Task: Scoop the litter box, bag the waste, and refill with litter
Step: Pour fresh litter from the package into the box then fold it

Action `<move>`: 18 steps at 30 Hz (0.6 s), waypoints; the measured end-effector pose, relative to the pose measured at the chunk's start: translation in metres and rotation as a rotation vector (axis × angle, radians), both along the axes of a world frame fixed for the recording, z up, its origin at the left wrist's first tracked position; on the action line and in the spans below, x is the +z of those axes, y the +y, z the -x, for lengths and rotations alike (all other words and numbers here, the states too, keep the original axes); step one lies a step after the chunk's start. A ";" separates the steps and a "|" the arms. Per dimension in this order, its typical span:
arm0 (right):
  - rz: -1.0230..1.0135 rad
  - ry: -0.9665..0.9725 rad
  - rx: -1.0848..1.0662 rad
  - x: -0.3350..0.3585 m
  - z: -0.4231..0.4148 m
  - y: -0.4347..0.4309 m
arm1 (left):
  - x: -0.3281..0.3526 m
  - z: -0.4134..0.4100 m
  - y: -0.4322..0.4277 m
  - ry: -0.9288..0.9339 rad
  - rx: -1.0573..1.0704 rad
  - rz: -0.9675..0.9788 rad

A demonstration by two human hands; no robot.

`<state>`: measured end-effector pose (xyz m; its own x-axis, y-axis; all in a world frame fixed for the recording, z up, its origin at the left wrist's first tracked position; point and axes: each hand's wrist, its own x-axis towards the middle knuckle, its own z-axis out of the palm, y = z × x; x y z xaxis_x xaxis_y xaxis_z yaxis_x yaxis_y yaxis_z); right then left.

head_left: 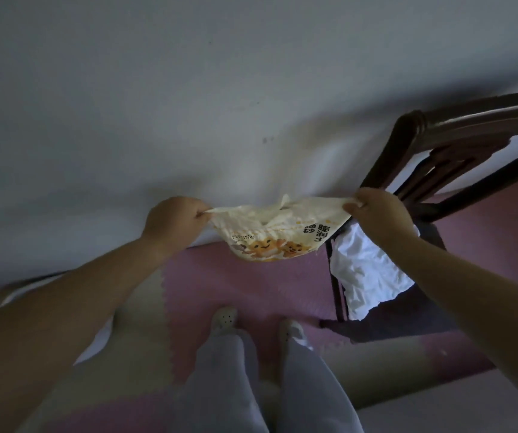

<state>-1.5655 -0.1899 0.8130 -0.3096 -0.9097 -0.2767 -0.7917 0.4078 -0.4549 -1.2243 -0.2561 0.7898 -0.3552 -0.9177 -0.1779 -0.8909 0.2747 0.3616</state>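
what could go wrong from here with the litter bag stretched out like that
1. The left hand and right hand each pinch only a thin edge of the litter bag, pulling it taut in mid-air; the film may tear or slip free.
2. It hangs over the pink foam mat with no litter box in view, so any leftover litter would likely scatter on the mat and the slippers.

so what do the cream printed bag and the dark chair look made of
The cream printed bag looks like thin plastic film: it crumples limply between the left hand and right hand. The dark chair seems varnished wood, given its glossy brown carved rails.
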 end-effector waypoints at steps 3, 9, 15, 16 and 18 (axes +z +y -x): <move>-0.080 0.049 0.109 -0.069 0.008 -0.010 | -0.063 0.014 0.005 -0.143 0.039 -0.068; -0.163 0.143 0.132 -0.184 0.017 -0.039 | -0.174 0.040 0.005 -0.314 0.062 -0.129; -0.199 0.227 0.149 -0.299 0.019 -0.045 | -0.279 0.050 0.005 -0.400 0.037 -0.149; -0.207 0.252 0.161 -0.315 0.019 -0.044 | -0.294 0.050 0.005 -0.410 0.028 -0.157; -0.225 0.278 0.166 -0.347 0.019 -0.041 | -0.322 0.050 0.007 -0.425 0.021 -0.153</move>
<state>-1.5847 -0.2308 0.4661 -0.2541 -0.8801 -0.4010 -0.9358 0.3285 -0.1281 -1.2741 -0.2493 0.4675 -0.2032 -0.8755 -0.4384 -0.9739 0.2271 -0.0023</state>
